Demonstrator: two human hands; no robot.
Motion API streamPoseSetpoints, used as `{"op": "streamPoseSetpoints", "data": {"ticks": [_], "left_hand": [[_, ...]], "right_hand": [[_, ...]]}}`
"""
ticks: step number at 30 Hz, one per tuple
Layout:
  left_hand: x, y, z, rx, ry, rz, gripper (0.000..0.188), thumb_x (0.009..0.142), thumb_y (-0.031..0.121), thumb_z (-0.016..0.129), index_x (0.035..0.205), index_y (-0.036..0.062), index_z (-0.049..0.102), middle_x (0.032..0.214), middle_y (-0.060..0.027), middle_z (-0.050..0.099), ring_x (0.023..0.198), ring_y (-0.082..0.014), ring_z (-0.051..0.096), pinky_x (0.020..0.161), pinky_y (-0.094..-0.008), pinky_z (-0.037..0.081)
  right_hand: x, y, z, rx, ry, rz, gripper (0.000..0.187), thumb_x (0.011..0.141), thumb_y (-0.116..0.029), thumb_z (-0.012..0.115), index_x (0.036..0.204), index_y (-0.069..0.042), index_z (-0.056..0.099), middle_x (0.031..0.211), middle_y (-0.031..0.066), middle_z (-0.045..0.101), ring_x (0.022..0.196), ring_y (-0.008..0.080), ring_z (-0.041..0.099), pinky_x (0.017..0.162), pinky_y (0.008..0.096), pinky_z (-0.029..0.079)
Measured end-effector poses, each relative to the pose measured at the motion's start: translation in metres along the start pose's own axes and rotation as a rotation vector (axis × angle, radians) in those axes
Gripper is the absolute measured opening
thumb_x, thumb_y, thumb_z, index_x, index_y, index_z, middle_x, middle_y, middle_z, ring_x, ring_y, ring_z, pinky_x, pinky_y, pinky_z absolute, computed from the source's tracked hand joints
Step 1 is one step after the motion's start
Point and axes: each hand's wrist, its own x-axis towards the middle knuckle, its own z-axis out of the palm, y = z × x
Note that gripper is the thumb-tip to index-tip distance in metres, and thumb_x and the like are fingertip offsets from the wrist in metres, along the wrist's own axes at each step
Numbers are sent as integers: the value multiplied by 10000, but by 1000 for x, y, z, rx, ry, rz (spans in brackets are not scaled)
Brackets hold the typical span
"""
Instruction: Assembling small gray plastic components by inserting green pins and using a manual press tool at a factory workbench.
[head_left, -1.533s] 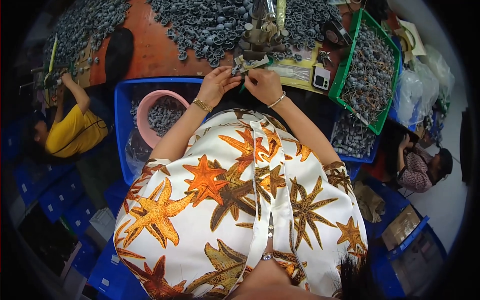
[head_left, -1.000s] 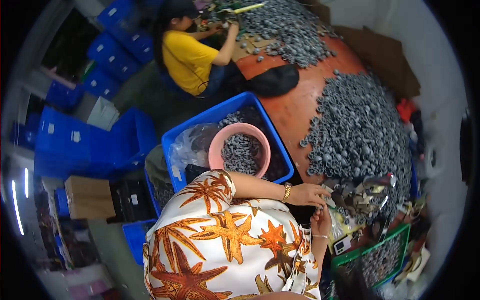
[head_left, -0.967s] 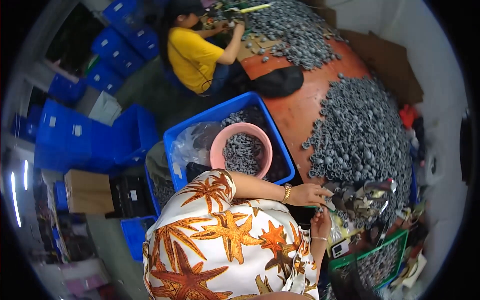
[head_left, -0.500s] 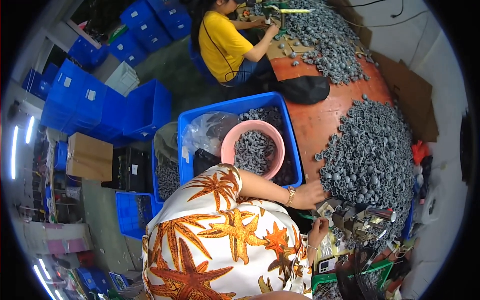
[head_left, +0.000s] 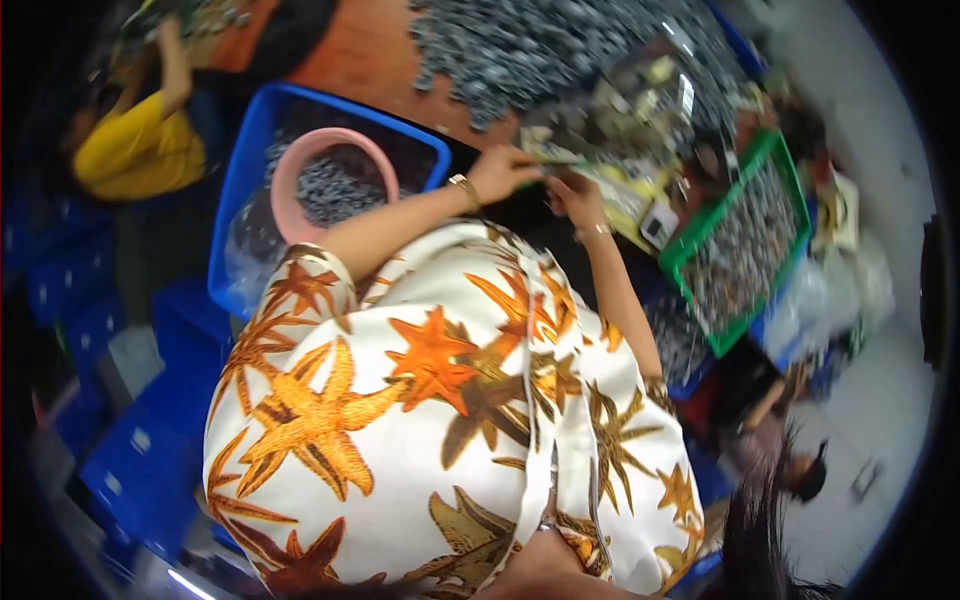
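Observation:
My left hand (head_left: 505, 173) and my right hand (head_left: 579, 203) meet at the table's near edge, almost touching. The fingers of my left hand are pinched together; what lies between them is too small and blurred to name. My right hand is closed with its fingers curled towards the left fingertips, and its grip is hidden. A thin green strip (head_left: 573, 163) shows right beside the fingertips, and I cannot tell which hand has it. Beyond the hands stands a blurred bench machine (head_left: 640, 105) with metal parts. A heap of small grey plastic parts (head_left: 560, 45) covers the table behind it.
At left, a blue bin (head_left: 228, 200) holds a pink tub (head_left: 288, 190) of grey parts. A green tray (head_left: 690, 250) of small parts and a white phone-like device (head_left: 657, 225) sit at right. A co-worker in yellow (head_left: 140, 150) works at far left; another person (head_left: 780, 440) is at lower right.
My view has swung to the right, so the scene is turned and blurred. My left hand has left the edge of the grey heap and come together with my right hand.

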Motion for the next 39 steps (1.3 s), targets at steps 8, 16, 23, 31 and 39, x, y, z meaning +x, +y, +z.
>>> {"op": "streamPoseSetpoints", "data": {"ticks": [8, 16, 23, 31, 39], "left_hand": [[34, -2, 33, 305, 170, 103, 237, 715, 213, 670, 887, 54, 633, 766, -82, 611, 654, -192, 591, 580, -303, 453], [45, -15, 25, 472, 182, 333, 105, 691, 159, 627, 794, 136, 630, 754, -53, 517, 715, -246, 554, 578, -354, 448], [46, -19, 19, 542, 110, 360, 113, 713, 154, 624, 825, 167, 617, 759, -53, 498, 684, -250, 554, 555, -363, 446], [40, -24, 30, 464, 241, 253, 90, 697, 170, 652, 785, 155, 647, 707, -40, 509, 664, -228, 559, 567, -356, 447], [45, -11, 27, 443, 173, 191, 55, 701, 187, 627, 741, 152, 642, 749, -65, 524, 713, -246, 555, 597, -369, 447]], "right_hand": [[20, 34, -8, -87, 317, -94, 194, 759, -171, 626, 739, 21, 602, 652, 99, 618, 551, 166, 600, 505, 278, 478], [34, 47, -20, -266, 447, -195, 160, 776, -171, 626, 750, -13, 628, 644, 39, 603, 546, 109, 530, 500, 252, 420], [53, -72, -99, 613, 98, -391, 262, 869, -124, 455, 1031, 78, 495, 951, 128, 580, 836, 216, 586, 754, 291, 488], [-53, -141, -56, 124, 304, -838, 204, 830, -104, 557, 1000, 4, 535, 911, 52, 589, 823, 121, 560, 721, 237, 436], [-102, -58, -35, -506, 295, -1118, 280, 632, 1, 709, 762, -39, 464, 805, 101, 568, 891, 251, 575, 872, 377, 414]]}}
